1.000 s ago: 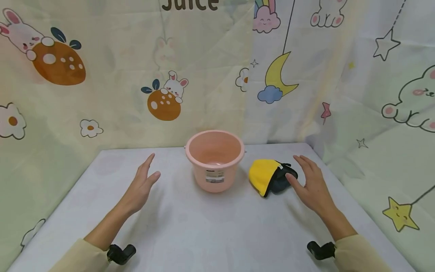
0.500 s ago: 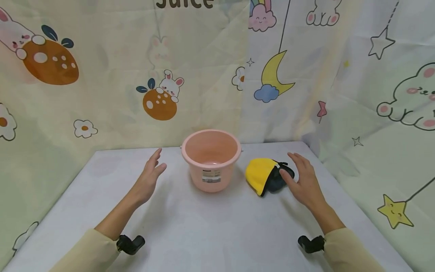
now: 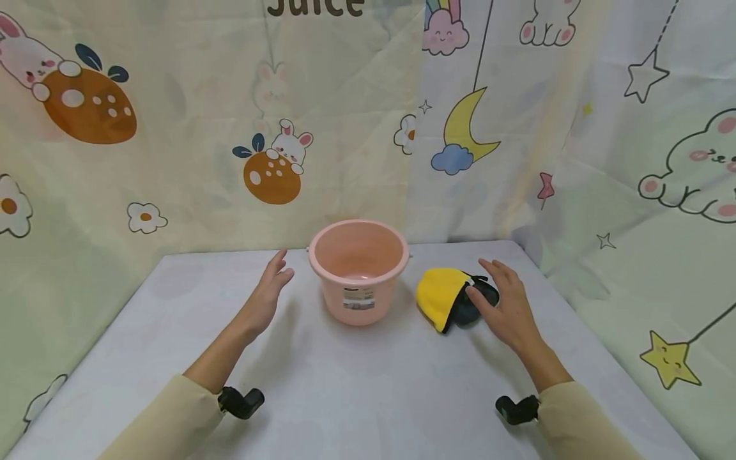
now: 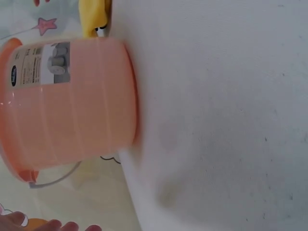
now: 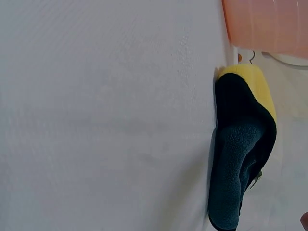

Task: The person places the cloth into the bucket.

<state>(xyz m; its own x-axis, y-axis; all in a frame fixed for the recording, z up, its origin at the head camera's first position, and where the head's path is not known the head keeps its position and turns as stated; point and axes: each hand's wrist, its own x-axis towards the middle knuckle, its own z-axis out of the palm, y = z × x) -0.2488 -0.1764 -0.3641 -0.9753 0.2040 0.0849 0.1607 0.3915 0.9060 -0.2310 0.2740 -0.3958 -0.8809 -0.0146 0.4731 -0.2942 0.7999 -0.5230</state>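
Observation:
A pink plastic bucket (image 3: 359, 281) stands upright at the back middle of the table, with a label on its front. To its right lies a soft yellow and black cap-like cloth item (image 3: 438, 295), whose dark fleecy inside shows in the right wrist view (image 5: 236, 159). My left hand (image 3: 263, 301) hovers left of the bucket, fingers extended, apart from it and holding nothing. Its fingertips (image 4: 70, 226) enter the left wrist view at the bottom. Over the dark end of the cloth item, my right hand (image 3: 508, 310) is held with fingers spread and nothing gripped; contact cannot be told.
A white-covered table (image 3: 368, 396) carries the bucket and cloth item. Behind it and along its sides hangs a printed curtain (image 3: 195, 128) with cartoon rabbits, flowers and stars. The bucket's thin handle (image 4: 57, 180) hangs on its far side.
My left hand has moved right, closer to the bucket. My right hand has drifted slightly left. The bucket and the cloth item stay in place; the head view has shifted a little.

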